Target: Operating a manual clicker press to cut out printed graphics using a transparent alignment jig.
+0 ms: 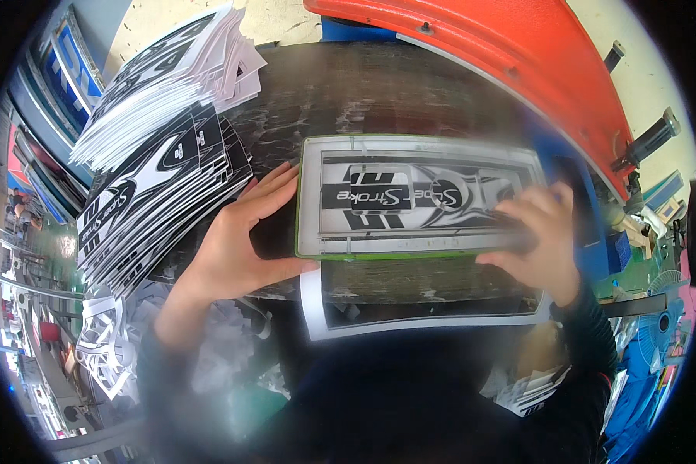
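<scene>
A rectangular cutting die [311,201] with a pale frame and a green outer edge lies on the dark worktable. Through its opening shows a black-and-white printed sheet [383,189]. My left hand [236,243] braces the die's left end, its fingers at the far left edge and its thumb at the near left corner. Over the right end is my right hand [541,240], a little blurred; its thumb lies at the near edge and its fingers curl over the frame. Partly beneath the die, a white paper border [433,323] hangs toward me at the table's near edge.
Left of the die stand a fanned stack of black printed sheets [158,201] and a white stack [162,85]. A large red machine part [503,46] curves across the back right. Cut paper strips [104,348] lie at lower left. The dark table [301,85] extends behind the die.
</scene>
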Demonstrator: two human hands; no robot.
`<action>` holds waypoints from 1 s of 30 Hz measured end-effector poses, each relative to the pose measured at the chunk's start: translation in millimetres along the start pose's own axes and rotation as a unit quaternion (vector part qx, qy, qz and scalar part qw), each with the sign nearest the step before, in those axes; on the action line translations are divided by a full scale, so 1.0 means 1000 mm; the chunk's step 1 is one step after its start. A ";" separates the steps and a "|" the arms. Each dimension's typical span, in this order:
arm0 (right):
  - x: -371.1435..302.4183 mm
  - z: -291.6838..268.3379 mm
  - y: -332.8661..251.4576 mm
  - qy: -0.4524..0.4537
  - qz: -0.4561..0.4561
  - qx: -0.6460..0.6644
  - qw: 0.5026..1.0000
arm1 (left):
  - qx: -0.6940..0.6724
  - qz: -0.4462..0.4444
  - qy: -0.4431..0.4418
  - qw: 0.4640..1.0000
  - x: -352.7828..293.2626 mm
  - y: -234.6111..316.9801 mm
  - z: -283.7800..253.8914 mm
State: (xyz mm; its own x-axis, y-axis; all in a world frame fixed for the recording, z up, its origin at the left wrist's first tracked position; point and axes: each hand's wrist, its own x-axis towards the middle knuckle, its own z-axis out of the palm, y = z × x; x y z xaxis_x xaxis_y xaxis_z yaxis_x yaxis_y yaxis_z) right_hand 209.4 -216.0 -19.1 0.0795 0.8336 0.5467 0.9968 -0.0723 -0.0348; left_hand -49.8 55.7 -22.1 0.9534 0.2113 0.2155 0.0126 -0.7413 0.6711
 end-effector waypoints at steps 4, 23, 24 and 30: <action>0.001 -0.002 -0.002 -0.004 0.002 0.001 1.000 | -0.001 0.001 0.003 1.000 -0.002 -0.002 0.000; 0.001 -0.003 -0.003 -0.006 0.002 -0.014 1.000 | 0.003 0.002 0.003 1.000 -0.003 0.000 -0.001; -0.001 -0.003 -0.002 -0.005 -0.002 -0.013 1.000 | 0.009 0.003 0.001 1.000 -0.001 0.000 -0.001; -0.003 -0.024 0.003 -0.054 0.071 0.011 0.996 | -0.023 -0.004 0.019 1.000 -0.002 -0.005 0.002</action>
State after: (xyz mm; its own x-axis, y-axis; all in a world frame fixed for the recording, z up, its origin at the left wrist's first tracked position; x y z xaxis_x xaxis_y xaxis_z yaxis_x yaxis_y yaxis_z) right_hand 212.3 -231.6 -1.0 0.2182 0.8701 0.4420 0.9755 -0.1818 -0.1238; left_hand -51.3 57.8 -26.9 0.9414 0.2417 0.2351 0.0060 -0.7090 0.7051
